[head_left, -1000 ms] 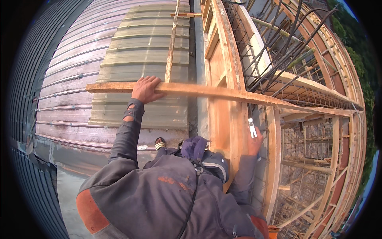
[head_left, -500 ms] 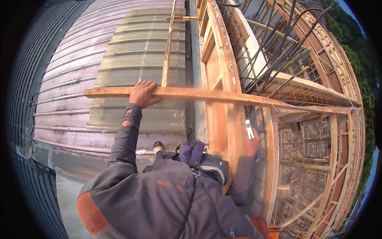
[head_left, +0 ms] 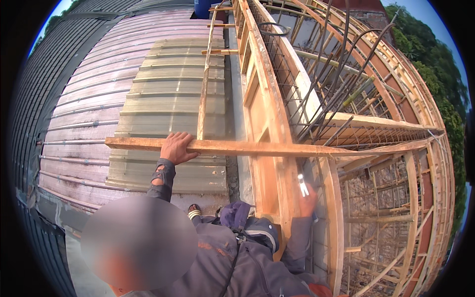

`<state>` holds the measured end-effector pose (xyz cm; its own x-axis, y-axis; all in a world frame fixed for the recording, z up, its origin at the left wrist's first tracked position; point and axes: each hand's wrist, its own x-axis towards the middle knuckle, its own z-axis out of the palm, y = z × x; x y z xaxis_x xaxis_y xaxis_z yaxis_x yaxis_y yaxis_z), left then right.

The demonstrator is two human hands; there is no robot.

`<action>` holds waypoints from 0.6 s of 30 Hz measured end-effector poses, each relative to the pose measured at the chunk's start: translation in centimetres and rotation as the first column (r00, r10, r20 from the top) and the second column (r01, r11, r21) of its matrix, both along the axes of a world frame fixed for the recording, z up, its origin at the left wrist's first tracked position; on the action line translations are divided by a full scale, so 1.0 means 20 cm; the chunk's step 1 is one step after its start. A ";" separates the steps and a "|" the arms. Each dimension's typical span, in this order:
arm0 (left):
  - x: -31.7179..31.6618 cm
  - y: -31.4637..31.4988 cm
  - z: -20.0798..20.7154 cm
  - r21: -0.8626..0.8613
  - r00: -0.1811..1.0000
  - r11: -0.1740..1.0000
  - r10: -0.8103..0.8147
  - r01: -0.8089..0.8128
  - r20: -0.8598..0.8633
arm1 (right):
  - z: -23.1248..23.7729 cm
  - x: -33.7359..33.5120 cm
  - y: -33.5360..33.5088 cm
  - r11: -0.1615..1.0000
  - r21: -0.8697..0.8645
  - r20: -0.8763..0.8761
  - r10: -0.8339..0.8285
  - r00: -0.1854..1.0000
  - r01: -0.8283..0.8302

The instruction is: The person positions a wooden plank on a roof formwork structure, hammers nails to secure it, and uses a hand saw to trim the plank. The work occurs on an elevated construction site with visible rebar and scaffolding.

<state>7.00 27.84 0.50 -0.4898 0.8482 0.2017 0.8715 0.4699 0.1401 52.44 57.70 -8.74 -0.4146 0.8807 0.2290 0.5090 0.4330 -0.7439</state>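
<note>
My left hand [head_left: 176,148] is closed over a long wooden beam [head_left: 237,148], near its left end. The beam runs crosswise over the roof and the timber formwork [head_left: 262,111] to its right. My right hand [head_left: 307,200] is lower, on the near side of the beam and right of the formwork's top board. It is closed around what looks like a claw hammer [head_left: 303,185]; the shiny two-pronged head shows, while the handle is hidden. A thin upright wooden strip [head_left: 204,94] meets the beam just right of my left hand.
Ribbed roof sheets [head_left: 89,114] spread to the left, with a translucent panel [head_left: 163,94] among them. Bent rebar rods [head_left: 341,64] stick up at the right. Bamboo scaffolding [head_left: 376,218] and an open drop lie below right. A blurred patch hides my left upper arm.
The view has tilted, so the beam and both hands appear lower. My left hand keeps its place on the beam; my right hand still holds the hammer beside the formwork.
</note>
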 end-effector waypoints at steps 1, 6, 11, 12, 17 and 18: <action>0.00 0.00 0.00 -0.001 1.000 1.000 0.001 -0.001 -0.001 | -0.01 0.00 0.00 1.000 -0.001 -0.009 -0.001 1.000 0.001; 0.01 0.00 0.01 -0.021 1.000 1.000 0.003 -0.003 0.008 | -0.05 0.01 0.02 1.000 -0.029 -0.038 0.003 0.999 -0.004; 0.00 -0.01 0.01 -0.023 1.000 1.000 0.000 0.000 0.012 | -0.04 0.00 0.02 1.000 0.001 -0.004 -0.012 1.000 0.012; 0.00 -0.01 0.00 -0.028 1.000 1.000 0.002 -0.002 0.016 | -0.04 0.00 0.02 1.000 -0.002 -0.006 -0.009 1.000 0.009; 0.00 -0.01 -0.01 0.000 1.000 1.000 -0.013 0.013 -0.006 | -0.08 0.02 0.04 1.000 0.014 -0.002 0.007 1.000 -0.007; 0.00 -0.01 -0.01 -0.004 1.000 1.000 -0.011 0.011 -0.007 | -0.08 0.02 0.04 1.000 0.014 0.001 0.003 1.000 -0.003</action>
